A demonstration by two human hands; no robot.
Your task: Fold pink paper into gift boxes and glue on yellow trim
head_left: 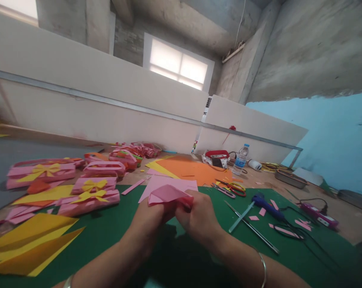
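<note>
Both my hands meet over the green mat [109, 232] and hold a folded piece of pink paper [166, 195]. My left hand [152, 218] grips its lower left part with closed fingers. My right hand [199, 218] pinches its right edge, fingers curled. The paper is lifted a little above the mat. Flat pink sheets [169, 183] lie just behind it. A bracelet shows on each wrist.
Pink paper baskets with yellow bows [88, 192] sit at left, yellow sheets [28, 244] at near left. Orange sheets [193, 168], scissors [231, 188], a blue glue gun [266, 204], a metal ruler [251, 227], a water bottle [241, 159] and cables lie at right.
</note>
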